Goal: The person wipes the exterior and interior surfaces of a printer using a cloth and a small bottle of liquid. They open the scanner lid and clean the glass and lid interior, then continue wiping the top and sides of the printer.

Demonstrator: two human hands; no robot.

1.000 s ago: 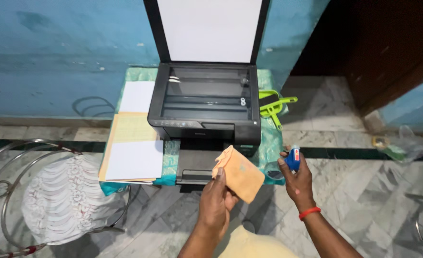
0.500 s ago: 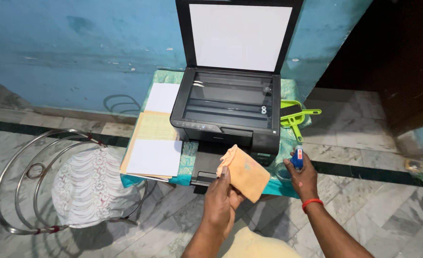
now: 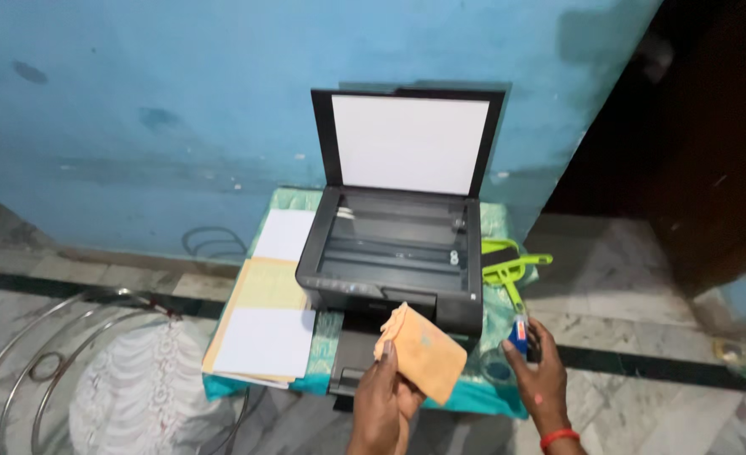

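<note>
Far to your left a round metal-frame chair (image 3: 78, 371) with a white lace cover stands on the marble floor, apart from the low table (image 3: 491, 403) draped in a teal patterned cloth. On the table's left side lies a stack of paper (image 3: 265, 324): white sheets over a yellowish folder, with another white sheet behind it by the blue wall.

Just right of the papers sits the black flatbed printer (image 3: 394, 265), its scanner lid (image 3: 411, 143) standing upright so the white backing faces you and the glass bed is bare.

Your left hand (image 3: 386, 396) is closed around the lower edge of an orange cleaning cloth (image 3: 421, 351), pinching it between thumb and fingers and holding it up in front of the printer's front tray, not touching the glass.

To the right, your right hand (image 3: 535, 377), with a red band at the wrist, grips a small blue bottle (image 3: 520, 331) at the table's right front corner. Behind it a green brush and dustpan set (image 3: 506, 268) lies beside the printer.
</note>
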